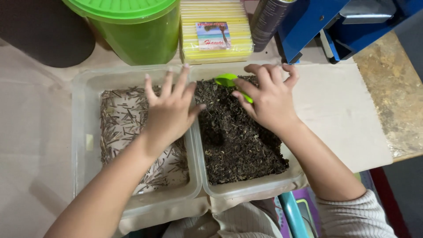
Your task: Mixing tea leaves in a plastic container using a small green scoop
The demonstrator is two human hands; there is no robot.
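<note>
Just two trays (pixel 88 88), one scoop (pixel 227 80).

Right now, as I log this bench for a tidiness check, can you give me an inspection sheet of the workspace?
Surface: beige table cover, worn board edge at right.
Job's things: right clear tray of dark loose leaves; left clear tray of thin stems; green scoop.
Clutter: green lidded tub, yellow packet stack, dark can.
Grips: left hand spread over the tray divide; right hand holding the scoop.
Cables: nothing seen.
Surroundings: blue machine.
</note>
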